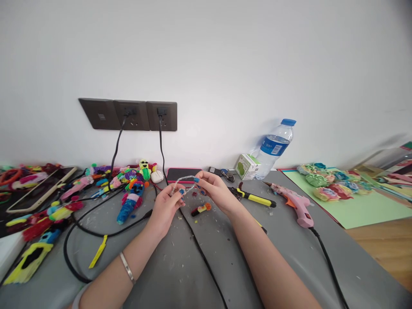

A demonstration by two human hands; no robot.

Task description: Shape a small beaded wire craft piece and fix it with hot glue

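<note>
We held a thin silvery strand (185, 177) between our two hands, above the middle of the grey table (157, 279); it arched upward in a loose curve, its far side passing in front of a dark-screened phone with a pink edge (180, 174). Our left hand (165, 211) was closed in a pinch, thumb against fingers, on the strand's left part; our right hand (215, 191) pinched it likewise on the right; we wore blue polish on the nails and a silver bracelet (128, 268) on the left wrist.

Just below the strand, on the tabletop, we had a small red, yellow and black piece with an orange end (201, 209); a black cable (201, 251) ran past it toward us. To its right lay a tool with yellow and black handles (259, 199), partly behind our right forearm; farther right lay a pink glue gun (301, 209), its nozzle pointing toward the wall and its cord trailing toward us.

Near the wall, we had a set of keys (228, 176), a green and white box (247, 166) and a bottle with a blue cap (276, 148), tilted beside the box; pastel crumpled flowers (328, 192) rested on light green paper (357, 214) at the right. On our left, a blue fuzzy figure (128, 207) lay near a heap of colourful fuzzy pieces (104, 176); a pale-framed tablet or phone (41, 189) lay beyond, and a yellow tag (98, 252) hung off a looped black cable (66, 246).
</note>
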